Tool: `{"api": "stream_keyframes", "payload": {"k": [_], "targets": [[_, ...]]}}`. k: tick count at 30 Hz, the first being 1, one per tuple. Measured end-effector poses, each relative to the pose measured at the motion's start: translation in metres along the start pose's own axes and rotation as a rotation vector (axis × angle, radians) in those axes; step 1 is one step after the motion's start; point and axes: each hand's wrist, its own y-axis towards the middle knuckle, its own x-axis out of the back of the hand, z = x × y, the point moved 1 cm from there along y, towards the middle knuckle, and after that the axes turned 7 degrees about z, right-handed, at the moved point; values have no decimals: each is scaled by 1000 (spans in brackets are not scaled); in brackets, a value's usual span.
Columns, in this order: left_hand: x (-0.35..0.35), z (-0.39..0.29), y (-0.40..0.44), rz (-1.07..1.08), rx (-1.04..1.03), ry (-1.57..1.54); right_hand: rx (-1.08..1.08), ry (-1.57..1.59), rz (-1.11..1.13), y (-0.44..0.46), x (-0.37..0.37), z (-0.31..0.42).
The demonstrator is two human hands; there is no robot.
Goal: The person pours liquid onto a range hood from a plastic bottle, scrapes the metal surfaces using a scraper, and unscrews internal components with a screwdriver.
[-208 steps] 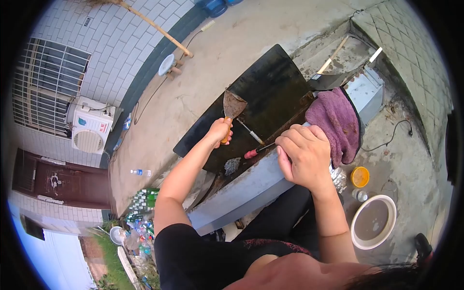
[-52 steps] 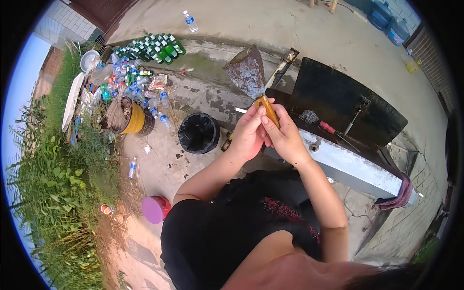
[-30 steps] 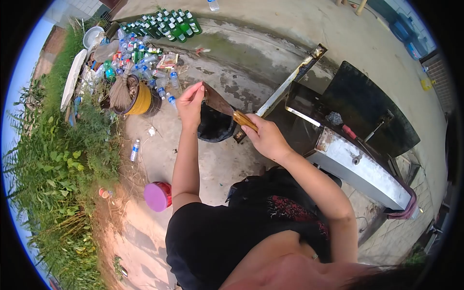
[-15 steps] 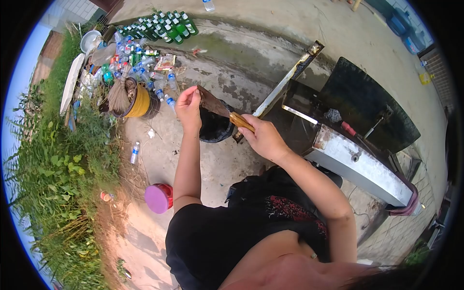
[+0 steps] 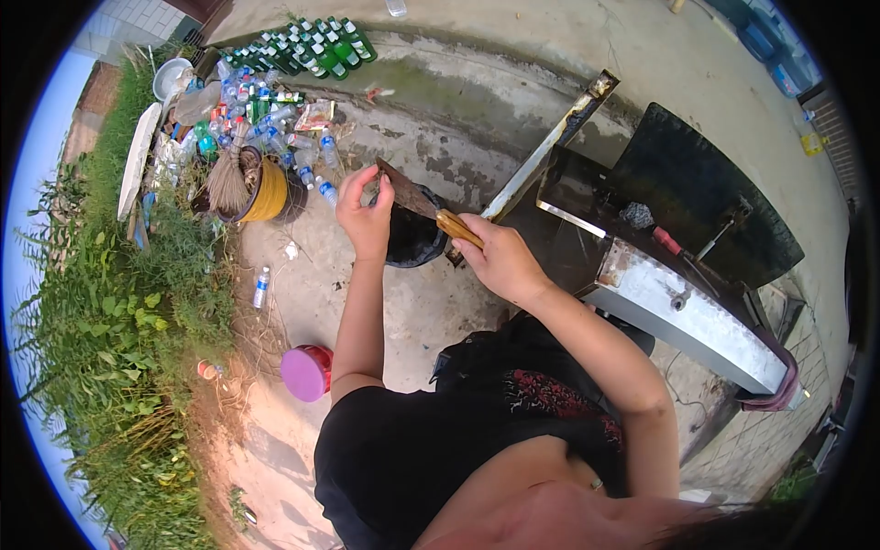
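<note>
Beyond my left hand, a yellow bucket (image 5: 268,191) stands among loose bottles, and a purple-lidded tub (image 5: 306,374) sits below it. My left hand (image 5: 364,218) has its thumb and forefinger bent at the blade's far corner; I cannot tell if they touch it. The scraper (image 5: 410,192) slants between my hands, over the black bin (image 5: 417,249); my right hand (image 5: 502,261) is wrapped round its wooden handle. Bare concrete (image 5: 417,316) gives room below and between my hands. Just past my right hand, the metal bar (image 5: 524,177) and the box (image 5: 697,307) crowd that side with hard edges.
</note>
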Motion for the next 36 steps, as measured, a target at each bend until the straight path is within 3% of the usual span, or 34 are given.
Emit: {"api": "stream_keyframes", "payload": {"k": [6, 12, 28, 36], "targets": [[3, -13, 2, -106, -171, 141, 39, -2, 6, 3, -5, -4], [12, -4, 5, 27, -271, 186, 106, 28, -15, 6, -7, -7], [19, 14, -8, 172, -234, 143, 149, 260, -81, 15, -21, -22], [14, 49, -30, 307, -236, 219, 100, 97, -74, 17, -13, -27]]}}
